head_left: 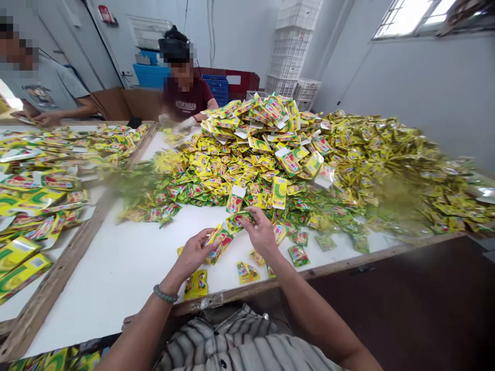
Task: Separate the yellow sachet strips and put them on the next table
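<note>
My left hand is closed around a small yellow-and-red printed carton, held tilted above the white table. Close by, my right hand pinches a green-and-red candy packet at the carton's upper end. Whether the packet's tip is inside the carton I cannot tell. Just beyond my hands, an open-flapped carton and a yellow carton lean on the heap. Loose packets lie under and around my hands, among them a yellow packet and a green packet.
A large heap of yellow packets fills the table's far and right side, with cartons piled on top. A wooden divider runs along the left, beyond which lie many cartons. Two people work across the table.
</note>
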`<state>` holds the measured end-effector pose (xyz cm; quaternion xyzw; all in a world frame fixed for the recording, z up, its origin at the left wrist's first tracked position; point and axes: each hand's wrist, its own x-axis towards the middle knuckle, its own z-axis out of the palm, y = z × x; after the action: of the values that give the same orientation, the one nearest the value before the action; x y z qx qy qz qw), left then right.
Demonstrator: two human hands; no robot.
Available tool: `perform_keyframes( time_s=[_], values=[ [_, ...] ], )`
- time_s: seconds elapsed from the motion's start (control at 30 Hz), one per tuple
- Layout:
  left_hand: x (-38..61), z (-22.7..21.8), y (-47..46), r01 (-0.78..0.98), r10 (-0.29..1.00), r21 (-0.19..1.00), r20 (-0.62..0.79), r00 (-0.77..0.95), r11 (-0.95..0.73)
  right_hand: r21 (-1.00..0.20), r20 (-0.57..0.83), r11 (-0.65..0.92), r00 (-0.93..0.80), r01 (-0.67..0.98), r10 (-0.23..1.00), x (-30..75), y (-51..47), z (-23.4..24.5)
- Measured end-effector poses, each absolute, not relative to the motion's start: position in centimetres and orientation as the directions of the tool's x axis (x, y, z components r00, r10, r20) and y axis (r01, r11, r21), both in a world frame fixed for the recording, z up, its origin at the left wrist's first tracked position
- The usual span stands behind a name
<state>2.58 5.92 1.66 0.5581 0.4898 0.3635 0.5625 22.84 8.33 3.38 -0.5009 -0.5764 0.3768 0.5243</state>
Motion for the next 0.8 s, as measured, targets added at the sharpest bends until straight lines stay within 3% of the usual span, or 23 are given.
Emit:
perform_keyframes(
  time_s=[0.13, 0.3, 0.53, 0.8],
  values=[
    [2.7, 1.7, 4.1, -0.099, 0.951, 0.967, -0.209, 0.229, 0.236, -0.872, 0.261, 0.262, -0.061, 0.414, 0.963, 22.2, 9.0, 3.9],
    [2.2, 1.6, 3.2, -0.150, 0.947, 0.951, -0.232, 0.222, 0.269, -0.842, 0.208, 0.302, -0.247, 0.447, 0.946, 22.2, 8.2, 4.0],
    [3.0, 1.1, 2.6, -0.215, 0.947, 0.935, -0.236, 0.218, 0.283, -0.856, 0.187, 0.196, -0.067, 0.479, 0.980, 20.5, 7.3, 4.0],
    [2.9, 1.1, 2.3, -0.266, 0.926, 0.892, -0.317, 0.205, 0.365, -0.801, 0.280, 0.333, -0.180, 0.498, 0.943, 20.1, 6.0, 4.1]
  ],
)
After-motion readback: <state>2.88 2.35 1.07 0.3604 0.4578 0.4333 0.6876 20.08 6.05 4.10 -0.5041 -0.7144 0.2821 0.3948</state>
